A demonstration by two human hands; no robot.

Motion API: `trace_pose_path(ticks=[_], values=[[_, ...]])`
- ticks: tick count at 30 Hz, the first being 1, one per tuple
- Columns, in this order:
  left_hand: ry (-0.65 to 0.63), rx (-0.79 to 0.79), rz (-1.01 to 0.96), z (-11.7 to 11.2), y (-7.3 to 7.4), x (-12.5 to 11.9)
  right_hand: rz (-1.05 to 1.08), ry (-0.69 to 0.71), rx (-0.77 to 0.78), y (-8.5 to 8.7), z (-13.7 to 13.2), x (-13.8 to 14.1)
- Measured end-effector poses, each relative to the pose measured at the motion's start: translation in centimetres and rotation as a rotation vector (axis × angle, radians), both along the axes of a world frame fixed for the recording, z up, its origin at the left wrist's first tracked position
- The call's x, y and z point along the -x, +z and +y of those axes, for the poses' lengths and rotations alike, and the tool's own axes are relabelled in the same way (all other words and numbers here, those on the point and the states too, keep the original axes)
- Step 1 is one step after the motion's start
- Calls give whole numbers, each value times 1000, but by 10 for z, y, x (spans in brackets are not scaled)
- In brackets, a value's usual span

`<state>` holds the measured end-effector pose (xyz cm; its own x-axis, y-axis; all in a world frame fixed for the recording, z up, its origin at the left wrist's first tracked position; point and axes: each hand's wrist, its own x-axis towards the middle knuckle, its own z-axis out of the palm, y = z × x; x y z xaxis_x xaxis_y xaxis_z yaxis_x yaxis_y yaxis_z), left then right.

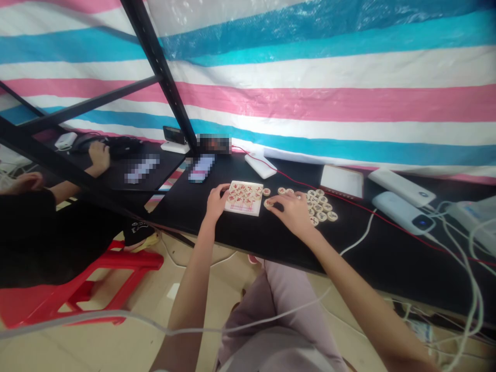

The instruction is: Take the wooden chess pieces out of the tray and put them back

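Note:
A small white box point(243, 207) lies on the black table, holding several round Chinese chess pieces point(245, 192) with red characters. My left hand point(218, 200) rests at the box's left side, its fingers curled against that edge. Just right of the box, my right hand point(289, 206) pinches a Chinese chess piece point(268, 203) between thumb and fingers, low over the table. Beyond its fingertips lies one loose piece point(266, 191). More pieces point(320, 207) with dark characters cluster right of my right hand, which partly covers them.
Power banks point(403, 213) and white cables lie at the right. Behind are a white tray point(341, 181), a white block point(260, 165) and a red cable. A phone point(202, 168) lies at the back left. Left, beyond a black metal frame point(163, 77), a person sits on a red stool point(132, 268).

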<state>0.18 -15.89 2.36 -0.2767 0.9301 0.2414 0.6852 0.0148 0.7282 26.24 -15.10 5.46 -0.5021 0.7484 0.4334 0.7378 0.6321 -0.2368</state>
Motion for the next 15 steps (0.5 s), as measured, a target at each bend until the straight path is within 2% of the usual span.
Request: trace_pose_path(ticks=[3, 7, 15], values=[[-9, -8, -13, 1, 0, 0, 27, -9, -1, 5, 3, 21], [-20, -19, -13, 1, -2, 1, -79, 29, -23, 4, 5, 41], [-8, -5, -19, 0, 0, 0, -201, 33, -60, 1, 3, 51]])
